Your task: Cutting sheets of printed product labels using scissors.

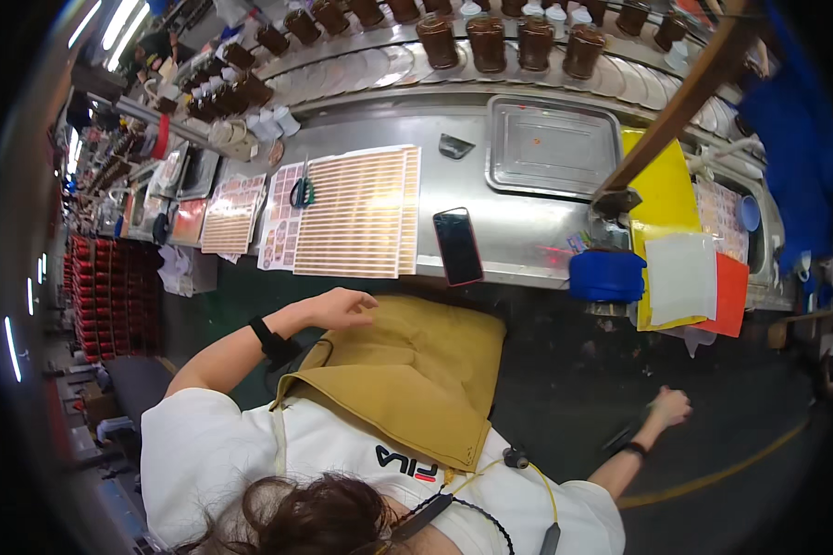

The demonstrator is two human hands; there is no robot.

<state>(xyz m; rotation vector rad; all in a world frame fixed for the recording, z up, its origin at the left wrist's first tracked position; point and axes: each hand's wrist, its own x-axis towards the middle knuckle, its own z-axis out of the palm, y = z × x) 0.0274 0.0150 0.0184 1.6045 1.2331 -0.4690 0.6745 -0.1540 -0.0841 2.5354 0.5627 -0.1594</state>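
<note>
My left hand (344,309) hangs in front of the tan apron (416,361), just short of the table's near edge. Its fingers are loosely bent and apart, with nothing visible in them. Out to the right, low over the dark floor, my right hand (670,407) is curled closed, and no object shows in it. Nearest the left hand lie gold-striped label sheets (356,217) on the metal table (453,176). Dark-handled scissors (302,192) rest on them. A phone (458,246) with a red edge lies to the right of the sheets.
Farther back sit a metal tray (553,143) and a small dark scoop-like piece (454,146). Brown jars (487,44) line a conveyor (370,69) behind. At right are a blue round container (606,277), a wooden post (680,102) and yellow sheets (662,194). Red stacks (106,296) stand left.
</note>
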